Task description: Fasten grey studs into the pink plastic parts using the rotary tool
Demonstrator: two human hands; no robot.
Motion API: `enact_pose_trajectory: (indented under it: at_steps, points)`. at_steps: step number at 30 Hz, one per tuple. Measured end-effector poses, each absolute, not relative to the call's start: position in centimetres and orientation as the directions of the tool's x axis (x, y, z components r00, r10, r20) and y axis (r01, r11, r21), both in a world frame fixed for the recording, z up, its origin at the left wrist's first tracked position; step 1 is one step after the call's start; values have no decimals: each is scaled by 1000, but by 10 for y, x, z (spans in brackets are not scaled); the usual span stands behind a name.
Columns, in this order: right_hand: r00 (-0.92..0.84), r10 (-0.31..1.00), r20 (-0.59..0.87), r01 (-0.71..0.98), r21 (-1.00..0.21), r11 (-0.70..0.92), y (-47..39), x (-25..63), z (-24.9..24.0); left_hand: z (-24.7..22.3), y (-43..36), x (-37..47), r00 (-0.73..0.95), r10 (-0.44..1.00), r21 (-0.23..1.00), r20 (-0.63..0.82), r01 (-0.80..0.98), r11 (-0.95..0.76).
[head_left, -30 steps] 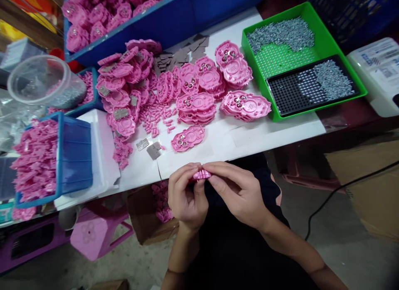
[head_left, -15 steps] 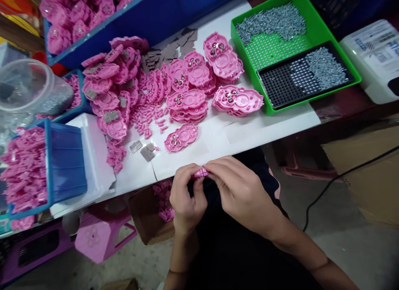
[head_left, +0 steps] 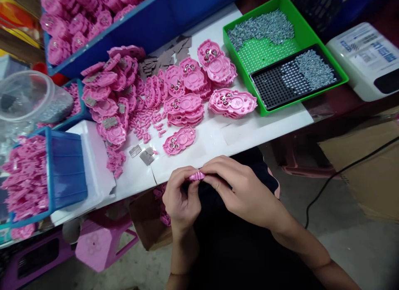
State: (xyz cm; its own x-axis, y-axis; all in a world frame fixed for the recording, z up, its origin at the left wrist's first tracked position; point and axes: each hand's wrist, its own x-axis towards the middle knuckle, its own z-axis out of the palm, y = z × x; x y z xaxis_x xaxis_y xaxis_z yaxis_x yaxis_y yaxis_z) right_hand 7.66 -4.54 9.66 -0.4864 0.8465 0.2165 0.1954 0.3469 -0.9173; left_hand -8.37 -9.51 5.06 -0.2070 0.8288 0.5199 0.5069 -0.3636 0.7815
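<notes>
Between my two hands, just off the front edge of the table, is a small pink plastic part (head_left: pixel 196 176), seen edge-on. My left hand (head_left: pixel 182 196) pinches its left end between thumb and forefinger. The fingertips of my right hand (head_left: pixel 238 186) close on its right end. Fingers cover much of the part. On the table just beyond lies a single pink plastic shell (head_left: pixel 179 140) with shiny metal bits at one end. Flat grey metal plates (head_left: pixel 146 156) rest to its left. Stacks of similar shells (head_left: pixel 233 102) stand farther back.
A green tray (head_left: pixel 264 111) with screws and a black perforated tray (head_left: pixel 264 88) sits at the right. Blue bins (head_left: pixel 68 167) of pink parts stand left and at the back. Tiny pink pieces (head_left: pixel 143 124) lie scattered mid-table. A pink stool (head_left: pixel 96 244) is below.
Both hands have shifted slightly left with the pink part still pinched between them, and more of its ridged edge shows. The camera view has moved a little.
</notes>
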Motion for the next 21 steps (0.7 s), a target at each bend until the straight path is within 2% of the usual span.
enact_pose_trajectory:
  at_steps: [7, 11, 14, 16, 18, 20, 21]
  points:
    - [-474, 836, 276, 70, -935, 348, -46, 75, 94, 48, -95, -85, -253, 811, 814, 527, 424, -397]
    - [-454, 857, 244, 118, -937, 329, -44, 82, 86, 50, -90, -87, -226, 907, 874, 357, 425, -238]
    - [-420, 884, 204, 195, -932, 307, -39, 102, 80, 57, -73, -83, -104, 954, 812, 282, 556, -179]
    - [-299, 930, 216, 253, -921, 295, -32, 121, 82, 63, -59, -76, 10, 959, 737, 282, 638, -224]
    - [-57, 948, 313, 313, -896, 315, -17, 145, 88, 68, -46, -65, 101, 955, 672, 279, 690, -270]
    - [247, 822, 513, 371, -834, 409, 7, 175, 98, 70, -35, -52, 164, 945, 608, 283, 731, -309]
    - [401, 670, 625, 408, -777, 480, 24, 193, 104, 70, -31, -47, 191, 938, 573, 290, 751, -329]
